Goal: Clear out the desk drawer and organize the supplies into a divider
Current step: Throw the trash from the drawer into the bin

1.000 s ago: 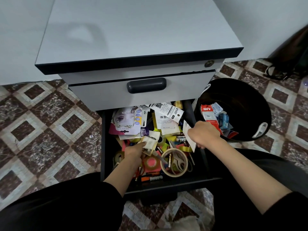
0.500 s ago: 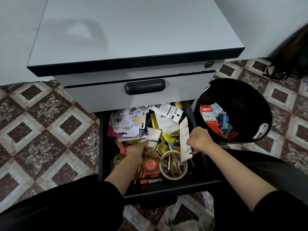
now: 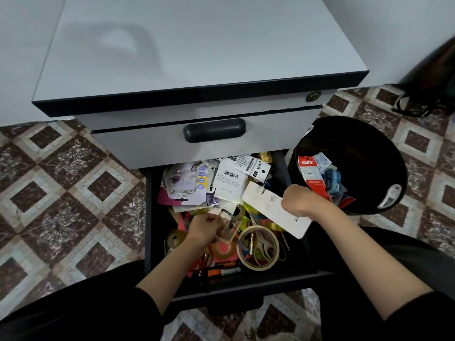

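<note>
The lower drawer (image 3: pixel 299 274) of a grey cabinet (image 3: pixel 197 45) stands pulled out, crammed with packets, tags, tape rolls and markers. My right hand (image 3: pixel 300 201) grips a long white card (image 3: pixel 273 207), lifted flat above the drawer's right side. My left hand (image 3: pixel 203 228) is down among the clutter, its fingers pinching a small clear packet (image 3: pixel 227 231) with a metal piece beside a pink tape roll (image 3: pixel 222 249). A large beige masking-tape roll (image 3: pixel 258 247) lies just right of that hand. No divider is in view.
A black round bin (image 3: pixel 352 134) stands on the tiled floor right of the drawer, holding a red packet (image 3: pixel 310 175) and blue items. The upper drawer with its dark handle (image 3: pixel 214 130) is closed. A dark bag (image 3: pixel 428 94) lies at far right.
My right hand has pulled the white card up out of the drawer and turned it flat. My left hand has shifted slightly within the clutter, still holding the small packet.
</note>
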Demonstrator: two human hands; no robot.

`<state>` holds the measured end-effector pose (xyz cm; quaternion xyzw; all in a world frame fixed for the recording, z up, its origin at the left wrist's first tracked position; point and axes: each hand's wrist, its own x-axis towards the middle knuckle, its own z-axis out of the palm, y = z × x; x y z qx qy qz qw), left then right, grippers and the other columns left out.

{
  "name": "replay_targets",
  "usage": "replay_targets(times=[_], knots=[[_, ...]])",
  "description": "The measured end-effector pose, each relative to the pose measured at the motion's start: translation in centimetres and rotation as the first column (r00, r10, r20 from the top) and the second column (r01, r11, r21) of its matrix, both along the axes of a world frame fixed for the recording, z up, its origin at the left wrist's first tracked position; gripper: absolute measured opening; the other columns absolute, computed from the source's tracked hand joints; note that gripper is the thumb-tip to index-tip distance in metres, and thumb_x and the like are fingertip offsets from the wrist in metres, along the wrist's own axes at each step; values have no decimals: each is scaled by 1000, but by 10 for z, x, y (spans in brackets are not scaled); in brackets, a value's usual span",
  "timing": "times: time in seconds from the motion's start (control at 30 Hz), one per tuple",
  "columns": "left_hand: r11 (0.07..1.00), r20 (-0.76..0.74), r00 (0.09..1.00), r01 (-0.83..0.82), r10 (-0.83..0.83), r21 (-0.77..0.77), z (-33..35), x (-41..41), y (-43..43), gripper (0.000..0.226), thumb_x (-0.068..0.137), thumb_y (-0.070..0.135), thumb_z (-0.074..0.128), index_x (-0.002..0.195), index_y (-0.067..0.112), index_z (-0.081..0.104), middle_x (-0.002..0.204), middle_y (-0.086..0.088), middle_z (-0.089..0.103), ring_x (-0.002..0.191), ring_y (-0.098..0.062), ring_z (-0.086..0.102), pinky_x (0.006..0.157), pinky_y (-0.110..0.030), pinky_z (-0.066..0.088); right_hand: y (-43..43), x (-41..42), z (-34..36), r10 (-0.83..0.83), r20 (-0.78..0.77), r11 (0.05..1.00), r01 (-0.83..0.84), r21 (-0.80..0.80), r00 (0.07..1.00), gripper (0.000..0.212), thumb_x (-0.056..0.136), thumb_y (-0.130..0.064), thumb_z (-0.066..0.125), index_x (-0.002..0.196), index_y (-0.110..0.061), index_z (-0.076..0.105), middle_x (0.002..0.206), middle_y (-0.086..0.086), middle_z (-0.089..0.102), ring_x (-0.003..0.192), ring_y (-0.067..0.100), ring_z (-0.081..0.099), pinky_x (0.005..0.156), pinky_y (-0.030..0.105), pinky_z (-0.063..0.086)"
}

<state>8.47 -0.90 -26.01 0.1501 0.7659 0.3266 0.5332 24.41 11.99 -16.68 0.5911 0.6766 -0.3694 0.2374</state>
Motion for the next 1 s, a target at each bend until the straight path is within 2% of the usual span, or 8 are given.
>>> replay_targets(times=[0.1,0.2,0.37,0.53,0.67,0.77,0.83,1.0], knots=[[989,-30,995,102,-99,105,16,-11,-3,10,94,12,55,94,3,60,68,-6,58,50,-9,53,43,-15,40,6,-1,6,60,27,998,-61,15,998,34,90,2,33,58,-9,35,59,5,38,51,14,35,45,22,26],[986,-8,1000,-26,27,166,27,-28,-2,14,95,13,52,97,1,58,67,-7,58,41,-4,54,40,-16,39,10,-3,5,51,40,997,-53,52,998,35,90,2,32,58,-12,32,62,4,35,53,13,32,46,22,24],[965,-209,947,-213,242,154,22,-74,11,20,90,9,59,108,0,59,91,-19,64,65,-20,58,55,-27,44,8,-10,-13,-37,-63,996,41,73,997,32,88,-1,35,58,-11,31,61,4,36,53,16,34,46,25,24],[998,-500,866,25,3,50,18,-81,14,32,85,15,63,115,7,55,103,-11,63,100,-32,60,76,-33,47,5,-17,-28,-58,-195,987,86,136,979,29,94,-17,48,66,-10,45,69,2,48,73,21,48,52,23,31],[953,-789,555,275,-264,-126,14,-80,11,40,84,20,61,118,0,57,110,-25,57,106,-41,48,86,-43,39,3,-23,-42,-69,-250,979,114,169,966,33,93,-33,54,67,-14,44,69,-1,46,76,21,46,56,27,31],[911,-864,366,351,-346,-216,3,-86,10,42,81,31,63,109,-1,63,104,-27,55,99,-42,47,82,-47,39,4,-32,-53,-33,-228,975,82,209,973,35,91,-39,56,107,-8,59,100,9,60,93,26,55,69,27,35],[851,-852,259,409,-455,-330,3,-90,14,57,81,53,42,113,12,64,109,-19,57,100,-38,46,81,-44,39,4,-38,-56,-17,-213,967,70,245,977,43,91,-38,56,122,-8,55,117,13,59,104,29,57,73,29,40],[746,-717,335,545,-612,-383,1,-102,19,97,73,79,8,146,19,28,150,-15,26,138,-34,20,111,-48,26,13,-55,-65,125,-105,907,-71,415,987,45,89,-39,58,126,-14,54,125,12,56,116,29,50,85,34,45]])
